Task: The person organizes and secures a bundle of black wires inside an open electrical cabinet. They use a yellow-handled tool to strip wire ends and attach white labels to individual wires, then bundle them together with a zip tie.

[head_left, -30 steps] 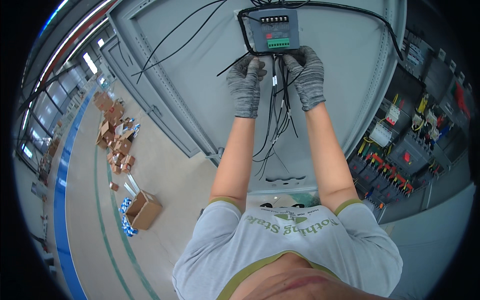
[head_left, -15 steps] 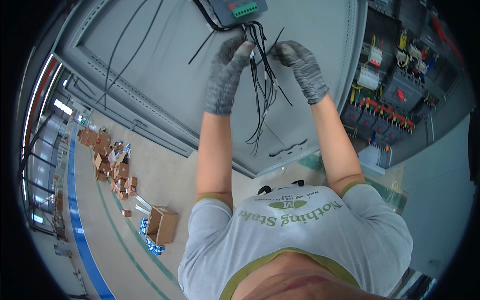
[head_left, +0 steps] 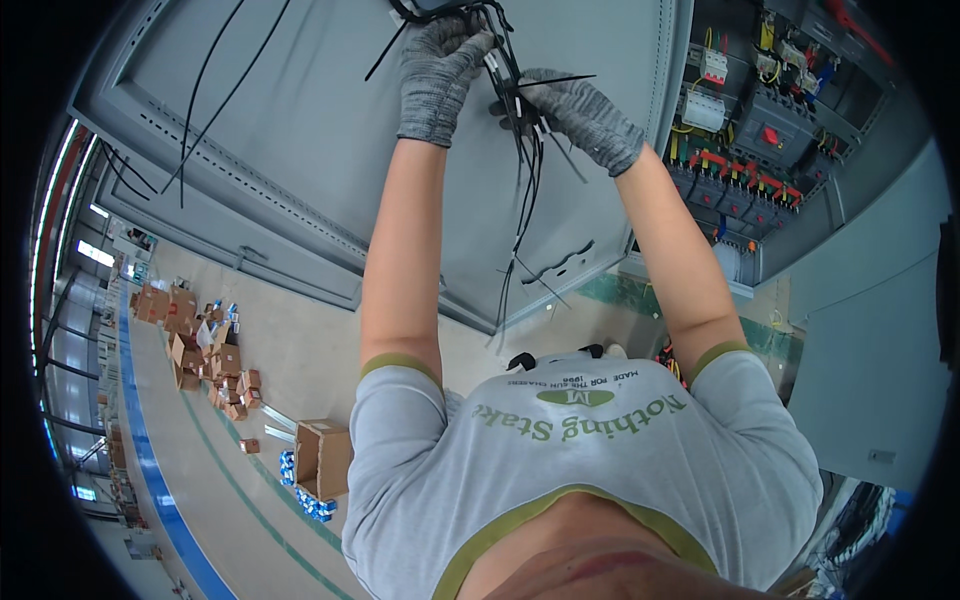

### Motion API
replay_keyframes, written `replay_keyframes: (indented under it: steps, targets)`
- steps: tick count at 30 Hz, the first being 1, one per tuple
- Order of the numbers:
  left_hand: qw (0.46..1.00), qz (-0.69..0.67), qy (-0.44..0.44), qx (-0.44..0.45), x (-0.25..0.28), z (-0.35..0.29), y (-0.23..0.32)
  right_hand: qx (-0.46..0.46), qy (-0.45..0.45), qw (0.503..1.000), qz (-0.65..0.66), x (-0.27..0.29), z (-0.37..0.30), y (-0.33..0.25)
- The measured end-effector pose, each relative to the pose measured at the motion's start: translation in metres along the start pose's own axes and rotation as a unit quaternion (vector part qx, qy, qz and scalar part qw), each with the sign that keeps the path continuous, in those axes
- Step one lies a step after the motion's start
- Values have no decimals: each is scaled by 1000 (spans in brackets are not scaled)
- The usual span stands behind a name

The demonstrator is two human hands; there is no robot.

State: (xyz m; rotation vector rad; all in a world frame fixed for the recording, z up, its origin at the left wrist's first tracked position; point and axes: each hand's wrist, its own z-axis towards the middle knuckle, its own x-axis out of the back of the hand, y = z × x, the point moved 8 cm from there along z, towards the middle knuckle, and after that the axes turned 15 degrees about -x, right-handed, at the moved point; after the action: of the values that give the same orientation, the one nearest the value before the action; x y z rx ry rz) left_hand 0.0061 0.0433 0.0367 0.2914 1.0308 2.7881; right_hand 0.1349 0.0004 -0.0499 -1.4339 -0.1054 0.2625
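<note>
A bundle of thin black wires (head_left: 533, 180) with white sleeves hangs down in front of a grey metal cabinet door (head_left: 330, 120). My left hand (head_left: 438, 80), in a grey knit glove, is closed around the bundle's upper part. Lower down, my right hand (head_left: 588, 115), gloved alike, is closed on the bundle, with some fingertips behind the wires. A black cable tie (head_left: 565, 79) sticks out to the right across that glove at the bundle. Another black tie tail (head_left: 384, 53) juts out beside my left hand.
An electrical cabinet (head_left: 770, 130) with breakers and coloured wires stands at the right. Two loose black wires (head_left: 235, 90) hang at the upper left. Cardboard boxes (head_left: 322, 458) lie on the floor at the left, near a blue floor line (head_left: 150, 450).
Both hands have moved up in the view, and the door and cabinet have shifted with it. My right hand has come left onto the wire bundle, where the cable tie now sits.
</note>
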Motion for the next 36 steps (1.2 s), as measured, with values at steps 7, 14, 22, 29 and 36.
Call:
replay_keyframes:
  steps: [7, 14, 22, 29, 36]
  targets:
    - [1000, -3, 3, 0, 3, 0, -7, -73, -22, 997, 14, -10, -22, 21]
    - [998, -67, 20, 0, 2, 1, -18, -54, -6, 997, 59, -12, -32, 32]
    - [863, 362, 25, -352, -12, -85, 52, -91, 29, 991, 91, -1, -36, 23]
    - [730, 462, -188, -467, -37, -104, 85, -74, 24, 996, 36, 11, -26, 21]
    - [688, 431, -311, -494, -61, -105, 95, -47, 34, 998, -31, 22, -20, 19]
